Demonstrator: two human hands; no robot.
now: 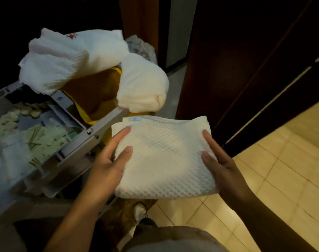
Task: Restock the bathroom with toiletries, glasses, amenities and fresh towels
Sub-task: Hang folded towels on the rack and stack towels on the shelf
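Two hands on it, so we're holding the folded towel (164,157) level, just beside the cart (73,148), left hand (107,160) and right hand (226,166) each clamping a side edge, and we're betting even pressure is the trick for neat folds.

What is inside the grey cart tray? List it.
The grey tray holds pale sachets printed in green at the front and small cream twisted bundles at the back. Whatever lies beneath them is covered, and the tray's left part runs out of view.
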